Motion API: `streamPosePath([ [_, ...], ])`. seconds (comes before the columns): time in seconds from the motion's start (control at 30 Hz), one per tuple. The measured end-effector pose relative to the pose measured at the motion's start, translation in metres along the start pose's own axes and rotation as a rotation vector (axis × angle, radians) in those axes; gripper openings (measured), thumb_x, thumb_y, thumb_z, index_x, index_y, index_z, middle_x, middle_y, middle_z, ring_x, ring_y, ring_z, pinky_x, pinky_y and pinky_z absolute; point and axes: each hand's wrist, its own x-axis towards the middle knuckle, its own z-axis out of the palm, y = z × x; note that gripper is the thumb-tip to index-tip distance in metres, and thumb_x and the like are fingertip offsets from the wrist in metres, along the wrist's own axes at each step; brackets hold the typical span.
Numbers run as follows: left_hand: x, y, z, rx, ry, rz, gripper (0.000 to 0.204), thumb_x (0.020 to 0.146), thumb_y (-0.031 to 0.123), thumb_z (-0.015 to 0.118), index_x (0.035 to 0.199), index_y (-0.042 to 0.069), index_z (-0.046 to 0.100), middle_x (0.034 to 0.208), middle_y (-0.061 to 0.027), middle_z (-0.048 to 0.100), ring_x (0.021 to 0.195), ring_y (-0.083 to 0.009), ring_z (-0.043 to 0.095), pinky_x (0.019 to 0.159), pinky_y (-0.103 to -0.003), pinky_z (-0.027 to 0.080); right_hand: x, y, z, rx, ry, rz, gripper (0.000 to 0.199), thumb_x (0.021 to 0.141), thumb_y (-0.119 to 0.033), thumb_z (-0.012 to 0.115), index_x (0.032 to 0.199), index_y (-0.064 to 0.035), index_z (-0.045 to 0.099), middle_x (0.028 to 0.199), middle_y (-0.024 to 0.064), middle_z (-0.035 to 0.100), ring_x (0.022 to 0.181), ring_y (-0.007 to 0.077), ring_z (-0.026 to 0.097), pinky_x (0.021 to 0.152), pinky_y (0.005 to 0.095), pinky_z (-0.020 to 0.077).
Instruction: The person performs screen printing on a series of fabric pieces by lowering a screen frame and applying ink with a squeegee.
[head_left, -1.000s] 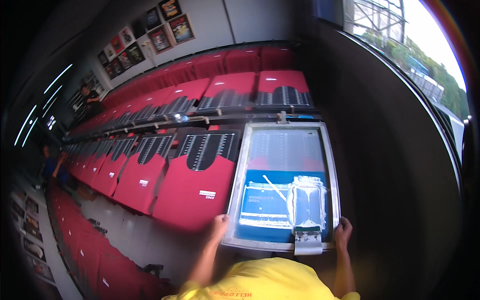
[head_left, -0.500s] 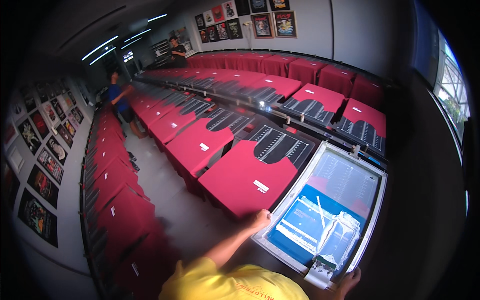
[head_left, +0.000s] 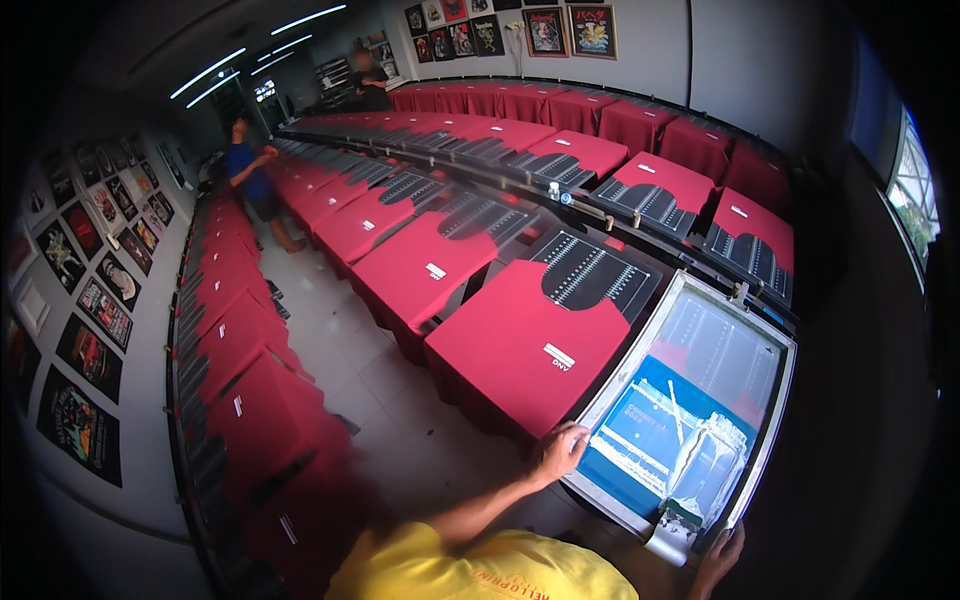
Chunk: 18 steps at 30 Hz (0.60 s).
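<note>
A screen-printing frame [head_left: 783,385] with a pale metal rim lies at the right, its mesh partly blue and streaked with white ink. My left hand [head_left: 562,452] is closed on the frame's left edge. At the lower right corner, my right hand [head_left: 722,553] grips the rim, its fingers only partly visible. A squeegee [head_left: 674,536] with a pale handle rests across the frame's near end, between my hands. Just left of the frame, a dark red T-shirt [head_left: 500,345] with a small white print is spread over a black printing board [head_left: 622,282].
Long rows of boards with red shirts [head_left: 420,275] run away ahead, and another row [head_left: 245,385] stands at the left. A grey floor aisle [head_left: 385,400] lies between. Two people stand far off, one in a blue shirt [head_left: 247,170]. A small bottle [head_left: 554,191] stands on the rail.
The view has shifted, so the whole scene sits farther right and slightly higher. Both hands stay on the screen-printing frame. The person in blue holds their arms differently.
</note>
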Motion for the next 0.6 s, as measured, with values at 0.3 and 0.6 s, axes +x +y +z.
streamPosePath([
  [0.3, -0.098, 0.031, 0.043, -0.586, -0.941, -0.492, 0.04, 0.103, 0.032, 0.05, 0.1, -0.005, 0.065, 0.077, -0.0095, 0.068, 0.051, -0.0138, 0.059, 0.049, -0.028, 0.049, -0.026, -0.087, -0.018, -0.274, -0.502, -0.468, 0.071, 0.07, -0.025, 0.079, 0.13, 0.0001, 0.051, 0.14, 0.0208, 0.049, 0.131, 0.0442, 0.041, 0.109, 0.0567, 0.0327],
  [0.6, -0.112, 0.046, 0.088, -0.472, -1.185, -0.501, 0.046, 0.103, 0.042, 0.046, 0.107, -0.001, 0.061, 0.083, -0.0098, 0.069, 0.055, -0.0135, 0.055, 0.051, -0.029, 0.046, 0.002, -0.099, -0.015, -0.319, -0.643, -0.57, 0.057, 0.06, -0.017, 0.079, 0.114, -0.0056, 0.065, 0.126, 0.0109, 0.064, 0.117, 0.0315, 0.056, 0.098, 0.0492, 0.0414],
])
